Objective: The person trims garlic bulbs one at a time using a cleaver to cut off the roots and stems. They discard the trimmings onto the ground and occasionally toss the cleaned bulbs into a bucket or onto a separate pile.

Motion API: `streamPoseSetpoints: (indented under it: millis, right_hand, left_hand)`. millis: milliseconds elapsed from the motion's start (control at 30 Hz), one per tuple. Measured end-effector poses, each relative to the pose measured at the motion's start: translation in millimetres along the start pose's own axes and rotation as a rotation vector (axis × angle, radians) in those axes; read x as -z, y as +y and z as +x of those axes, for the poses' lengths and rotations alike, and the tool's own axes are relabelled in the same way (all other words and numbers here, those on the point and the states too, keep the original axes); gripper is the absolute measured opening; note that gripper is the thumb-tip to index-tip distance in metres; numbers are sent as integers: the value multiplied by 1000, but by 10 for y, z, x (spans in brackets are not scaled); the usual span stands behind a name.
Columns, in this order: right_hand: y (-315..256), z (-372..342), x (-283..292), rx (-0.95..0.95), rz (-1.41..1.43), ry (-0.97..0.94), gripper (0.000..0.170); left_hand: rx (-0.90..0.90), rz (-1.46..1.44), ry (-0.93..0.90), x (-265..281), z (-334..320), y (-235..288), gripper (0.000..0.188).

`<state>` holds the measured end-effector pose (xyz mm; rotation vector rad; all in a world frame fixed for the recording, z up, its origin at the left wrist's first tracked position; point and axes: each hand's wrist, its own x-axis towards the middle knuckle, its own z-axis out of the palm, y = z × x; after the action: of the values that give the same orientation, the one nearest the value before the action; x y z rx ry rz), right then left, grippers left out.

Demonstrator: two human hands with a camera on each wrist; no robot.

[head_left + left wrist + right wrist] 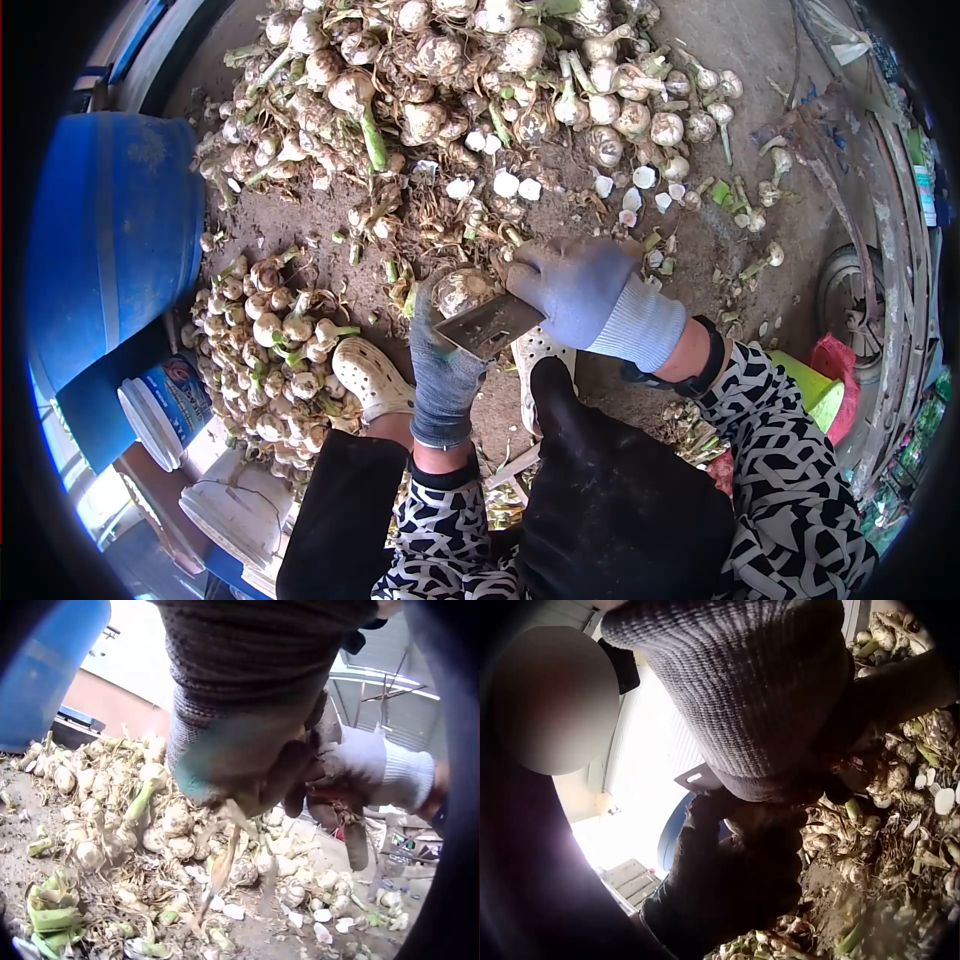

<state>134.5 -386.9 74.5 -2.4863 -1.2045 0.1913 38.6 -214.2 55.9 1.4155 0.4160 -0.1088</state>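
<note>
A garlic-like bulb (466, 291) with dirty roots sits in the gloved left hand (446, 365), whose fingers curl round its far side. The gloved right hand (575, 290) grips a flat metal blade (490, 326), which lies across the near side of the bulb. In the left wrist view the left hand (232, 742) fills the top, dry leaves hanging below it, and the right hand (360, 769) is beside it. In the right wrist view the blade (698, 778) shows between the two dark hands.
A large pile of bulbs (430, 60) lies at the far side, a smaller pile (270, 350) at the left. White cut slices (507, 184) and leaf scraps lie on the floor. A blue barrel (120, 230) and buckets stand left, a wheel (850, 290) right.
</note>
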Motion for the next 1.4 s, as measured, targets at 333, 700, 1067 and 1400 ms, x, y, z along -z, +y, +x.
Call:
streamPoseSetpoints:
  millis: [333, 700, 1067, 1400]
  right_hand:
    - [488, -114, -552, -631, 552, -404, 30]
    - [19, -174, -153, -508, 900, -62, 23]
    - [138, 685, -762, -208, 295, -339, 17]
    - [-351, 1436, -884, 413, -217, -480, 49]
  left_hand:
    - [68, -773, -268, -263, -128, -27, 69]
    - [144, -357, 56, -123, -97, -16, 53]
    - [-488, 749, 1023, 1904, -376, 749, 55]
    - [436, -646, 498, 1246, 287, -323, 58]
